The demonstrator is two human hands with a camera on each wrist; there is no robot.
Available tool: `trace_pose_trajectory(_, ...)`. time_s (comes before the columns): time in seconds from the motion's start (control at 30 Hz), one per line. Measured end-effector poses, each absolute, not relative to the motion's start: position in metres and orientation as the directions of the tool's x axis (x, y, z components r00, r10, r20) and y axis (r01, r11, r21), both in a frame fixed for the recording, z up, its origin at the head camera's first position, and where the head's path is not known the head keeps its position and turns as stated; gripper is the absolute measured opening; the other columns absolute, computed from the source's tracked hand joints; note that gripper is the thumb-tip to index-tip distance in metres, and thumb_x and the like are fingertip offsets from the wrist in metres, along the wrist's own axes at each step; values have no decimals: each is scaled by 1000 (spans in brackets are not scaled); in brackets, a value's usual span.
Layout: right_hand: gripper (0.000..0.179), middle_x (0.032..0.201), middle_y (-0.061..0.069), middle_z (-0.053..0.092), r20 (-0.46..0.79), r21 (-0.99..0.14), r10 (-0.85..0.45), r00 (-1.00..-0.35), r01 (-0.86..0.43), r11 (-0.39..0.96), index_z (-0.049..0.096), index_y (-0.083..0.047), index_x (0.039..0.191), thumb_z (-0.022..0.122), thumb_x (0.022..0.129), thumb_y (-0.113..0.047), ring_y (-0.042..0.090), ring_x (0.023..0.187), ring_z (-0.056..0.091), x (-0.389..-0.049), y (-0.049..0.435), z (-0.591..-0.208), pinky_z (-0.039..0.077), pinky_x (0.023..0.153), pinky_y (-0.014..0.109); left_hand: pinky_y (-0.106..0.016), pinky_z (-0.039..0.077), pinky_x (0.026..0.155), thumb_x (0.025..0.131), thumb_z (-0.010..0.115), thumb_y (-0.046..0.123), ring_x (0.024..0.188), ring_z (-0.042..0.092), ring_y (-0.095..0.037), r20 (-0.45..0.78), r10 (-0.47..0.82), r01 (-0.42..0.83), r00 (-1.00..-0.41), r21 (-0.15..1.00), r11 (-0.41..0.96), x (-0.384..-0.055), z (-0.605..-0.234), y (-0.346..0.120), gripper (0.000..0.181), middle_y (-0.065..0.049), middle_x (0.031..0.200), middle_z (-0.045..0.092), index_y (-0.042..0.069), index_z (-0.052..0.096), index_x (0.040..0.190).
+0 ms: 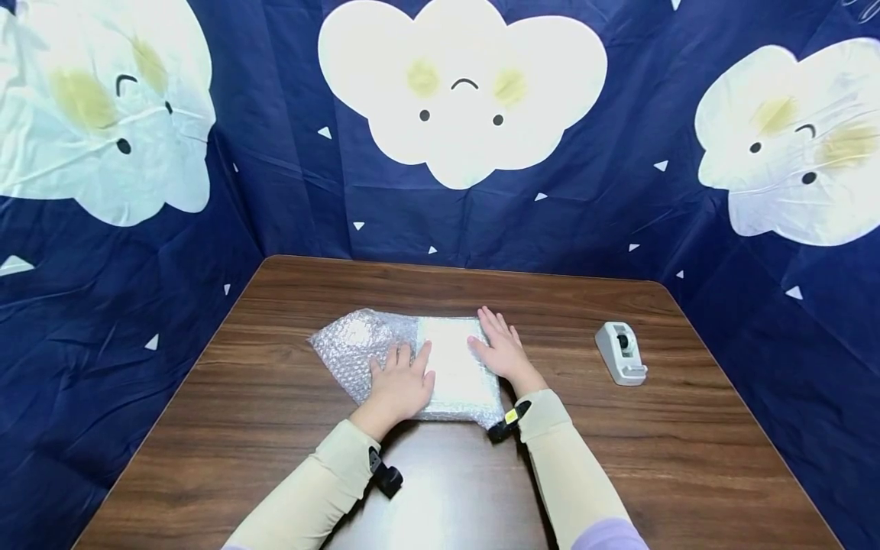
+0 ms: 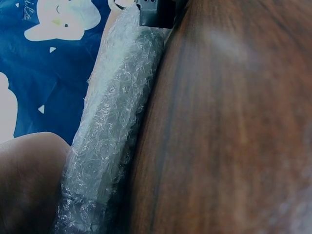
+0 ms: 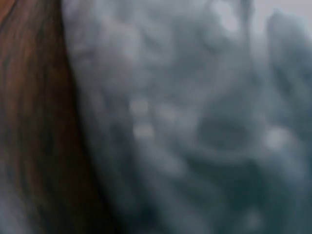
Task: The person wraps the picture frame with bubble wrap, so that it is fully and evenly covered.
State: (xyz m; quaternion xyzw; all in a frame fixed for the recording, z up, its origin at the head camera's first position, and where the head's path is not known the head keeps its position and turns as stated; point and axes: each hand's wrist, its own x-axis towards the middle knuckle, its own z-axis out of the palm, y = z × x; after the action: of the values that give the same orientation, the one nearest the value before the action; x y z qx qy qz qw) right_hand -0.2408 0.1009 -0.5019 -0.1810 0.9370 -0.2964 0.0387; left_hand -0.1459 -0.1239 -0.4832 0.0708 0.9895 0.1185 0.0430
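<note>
A flat white rectangular item lies on the table, wrapped in bubble wrap whose loose part spreads to the left into a point. My left hand rests on the wrap's lower left area with fingers spread. On the right edge of the package lies my right hand, fingers straight and pointing away. The left wrist view shows the bubble-wrapped side standing a little above the wood, with part of the left hand beside it. Bubble wrap fills most of the right wrist view, blurred; the right hand is hidden there.
A white tape dispenser stands at the right of the brown wooden table. Dark blue cloth with white cloud prints hangs behind and on both sides. Black wrist cameras are strapped to both forearms.
</note>
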Motion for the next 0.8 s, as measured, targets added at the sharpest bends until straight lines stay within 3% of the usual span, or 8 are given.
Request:
trace_pose_trajectory(0.3, 76, 170, 6, 10, 17, -554, -340, -940, -292, 779, 14, -13, 164, 39, 105, -54, 32, 156, 3, -242, 101, -503, 1, 123, 57, -77, 13, 111, 105, 30, 43, 150, 19, -46, -72, 148, 127, -986, 247, 961, -147, -485, -124, 62, -25, 162, 26, 21, 24, 163)
trace_pose_trajectory(0.53, 75, 170, 6, 11, 88, -577, -348, -933, -333, 746, 15, -12, 163, 44, 105, -50, 31, 156, 3, -243, 102, -506, 4, 123, 58, -76, 13, 112, 106, 28, 42, 150, 19, -45, -64, 142, 123, -988, 238, 963, -148, -483, -126, 60, -25, 162, 25, 22, 23, 163)
trace_pose_trajectory(0.8, 68, 168, 15, 16, 223, -636, -436, -872, -469, 612, 34, -6, 157, 61, 100, -31, 40, 154, 7, -230, 109, -509, 8, 120, 64, -76, 14, 112, 106, 29, 39, 150, 20, -44, -52, 139, 122, -989, 255, 959, -144, -485, -125, 59, -24, 162, 27, 22, 26, 162)
